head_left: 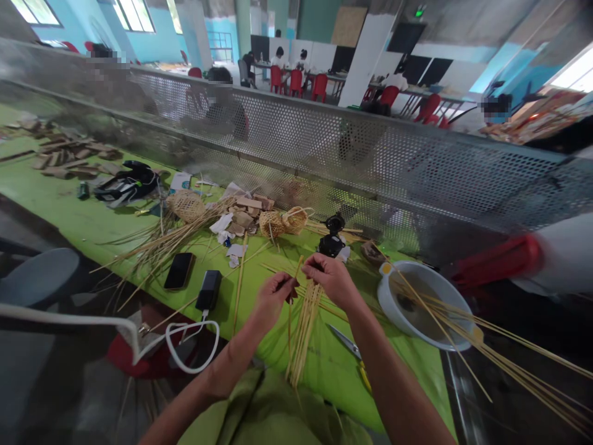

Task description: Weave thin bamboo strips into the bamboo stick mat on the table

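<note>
A phone [178, 271] and power bank [209, 289] lie by the table [69, 204]'s near edge; a perforated screen [287, 131] lines its far edge.

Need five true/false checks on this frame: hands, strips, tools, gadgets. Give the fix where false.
1. The left hand pinches a thin strip. True.
2. The right hand grips the scissors. False: the scissors lie on the green tabletop, and the right hand is raised beside the left hand.
3. Long strips stick out over the rim of the white basin. True.
4. The white cable is plugged into the phone. False: it runs to the black block-shaped device beside the phone.
5. Woven pieces lie beyond the hands, on the tabletop. True.
</note>
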The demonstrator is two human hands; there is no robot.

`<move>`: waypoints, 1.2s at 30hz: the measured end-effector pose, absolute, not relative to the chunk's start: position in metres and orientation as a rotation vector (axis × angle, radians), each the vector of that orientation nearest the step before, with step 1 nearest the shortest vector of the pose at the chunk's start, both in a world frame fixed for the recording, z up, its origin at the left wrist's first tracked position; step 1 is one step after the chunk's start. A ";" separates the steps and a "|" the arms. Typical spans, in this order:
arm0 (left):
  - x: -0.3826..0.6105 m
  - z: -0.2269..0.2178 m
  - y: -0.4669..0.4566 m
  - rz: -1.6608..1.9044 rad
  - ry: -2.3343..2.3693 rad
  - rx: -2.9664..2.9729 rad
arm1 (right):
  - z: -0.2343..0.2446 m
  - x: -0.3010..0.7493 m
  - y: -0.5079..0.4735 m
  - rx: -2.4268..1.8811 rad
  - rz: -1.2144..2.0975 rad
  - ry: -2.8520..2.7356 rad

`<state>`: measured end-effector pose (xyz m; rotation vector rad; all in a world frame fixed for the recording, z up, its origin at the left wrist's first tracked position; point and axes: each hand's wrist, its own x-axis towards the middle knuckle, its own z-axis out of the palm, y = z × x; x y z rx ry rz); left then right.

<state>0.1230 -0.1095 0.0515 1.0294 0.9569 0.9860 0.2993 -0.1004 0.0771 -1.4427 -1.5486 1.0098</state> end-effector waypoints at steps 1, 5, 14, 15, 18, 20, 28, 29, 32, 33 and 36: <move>0.121 0.051 -0.109 0.992 0.969 1.021 | 0.078 0.302 -0.101 -1.452 0.991 -1.548; 0.114 0.047 -0.104 1.029 1.016 0.965 | 0.081 0.312 -0.104 -1.451 0.960 -1.520; 0.105 0.039 -0.090 1.095 1.040 0.747 | 0.124 0.318 -0.093 -1.309 0.771 -1.218; 0.104 0.039 -0.089 1.103 1.032 0.728 | 0.135 0.315 -0.090 -1.252 0.725 -1.218; 0.102 0.040 -0.087 1.133 1.009 0.683 | 0.166 0.297 -0.080 -1.016 0.622 -1.245; 0.100 0.042 -0.087 1.144 0.999 0.671 | 0.179 0.283 -0.070 -0.863 0.596 -1.242; 0.089 0.038 -0.080 1.221 1.000 0.641 | 0.110 0.273 -0.051 -1.087 1.088 -1.417; 0.087 0.036 -0.079 1.244 1.011 0.631 | 0.095 0.277 -0.060 -1.147 1.183 -1.402; 0.083 0.030 -0.072 1.321 1.043 0.588 | 0.062 0.289 -0.098 -1.282 1.496 -1.373; 0.083 0.028 -0.071 1.348 1.047 0.574 | 0.055 0.292 -0.112 -1.294 1.591 -1.347; 0.086 0.025 -0.068 1.404 1.039 0.546 | 0.039 0.296 -0.147 -1.276 1.729 -1.218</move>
